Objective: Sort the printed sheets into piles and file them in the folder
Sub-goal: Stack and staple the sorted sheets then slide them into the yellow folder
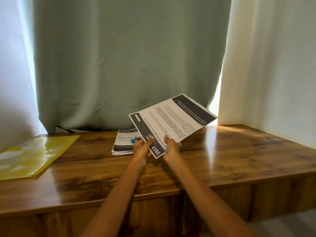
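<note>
A printed sheet (172, 122) with black bands and the number 2937 is held tilted above the wooden table (222, 151). My left hand (142, 147) pinches its near corner from the left, and my right hand (171, 147) grips the same end from the right. Behind my left hand lies a stack of printed sheets (123, 142) with a small blue and dark object (135, 139) on top. A yellow translucent folder (34, 156) lies flat at the table's far left.
Grey-green curtains (119, 65) hang right behind the table, with white curtains at both sides. Bright light reflects off the table's right half. The table's front edge runs below my forearms.
</note>
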